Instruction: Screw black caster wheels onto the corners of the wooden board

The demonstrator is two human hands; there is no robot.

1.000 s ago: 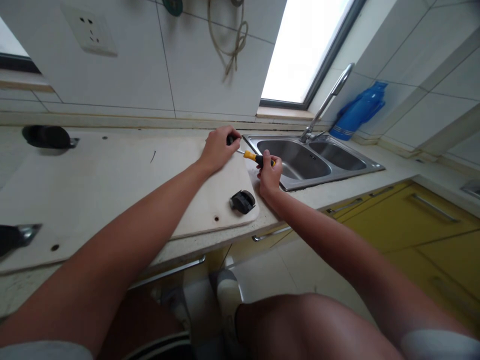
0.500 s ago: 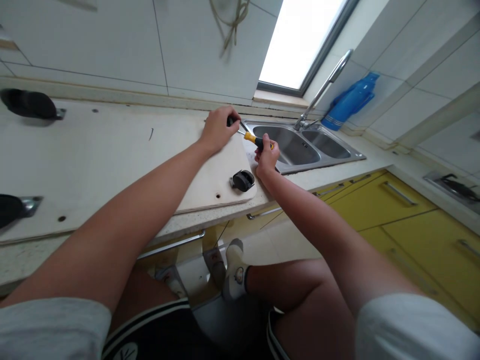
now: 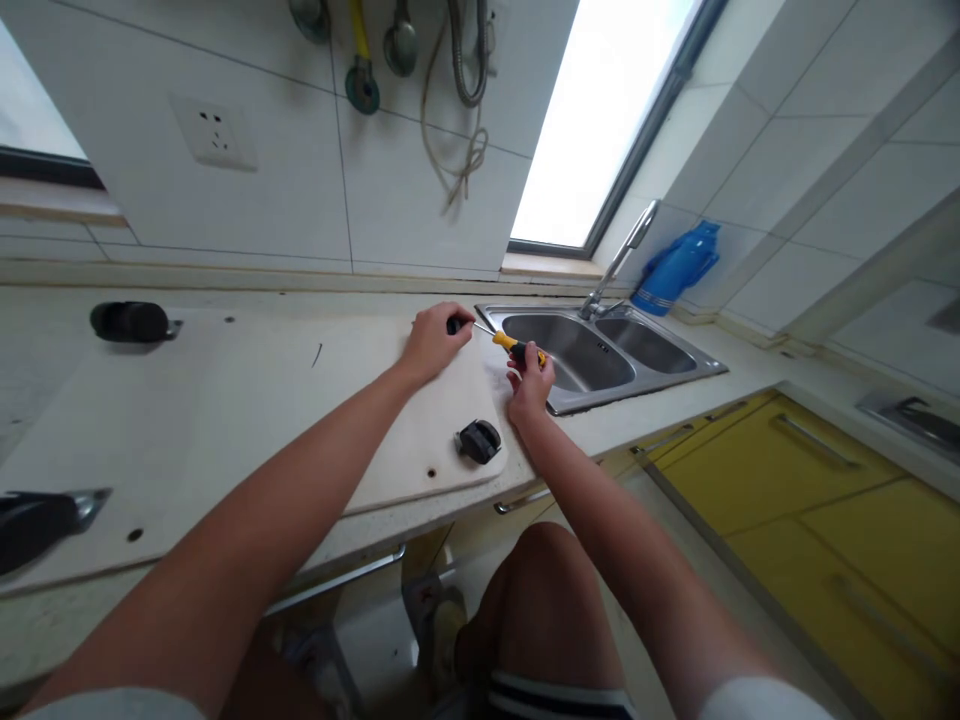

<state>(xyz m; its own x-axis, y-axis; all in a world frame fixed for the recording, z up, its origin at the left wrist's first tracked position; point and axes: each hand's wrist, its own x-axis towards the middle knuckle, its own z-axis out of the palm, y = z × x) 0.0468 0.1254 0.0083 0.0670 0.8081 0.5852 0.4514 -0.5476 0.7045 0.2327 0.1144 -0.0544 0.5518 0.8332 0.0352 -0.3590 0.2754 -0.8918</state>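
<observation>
My right hand [image 3: 532, 385] is closed around a yellow-and-black screwdriver [image 3: 504, 341], whose shaft points left to the far right corner of a pale wooden board [image 3: 247, 420]. At that corner my left hand [image 3: 433, 345] grips a black caster [image 3: 454, 325], mostly hidden by the fingers. The screwdriver's tip meets the caster area, but the exact contact is too small to make out. Nearer me, another black caster [image 3: 480, 441] sits at the board's front right corner, beside a small hole. Two more, a far-left caster [image 3: 129, 322] and a near-left caster [image 3: 37, 525], are on the board.
A double steel sink [image 3: 574, 350] with a tall faucet [image 3: 622, 255] lies right of the board. Behind it leans a blue thermos-like container [image 3: 677, 268]. Yellow cabinets [image 3: 750, 460] run along the right. A thin dark strip [image 3: 317, 355] lies on the board.
The camera view has tilted up, so more wall with its socket and hoses shows. My knee has shifted below the counter. Both hands keep their grip at the same corner.
</observation>
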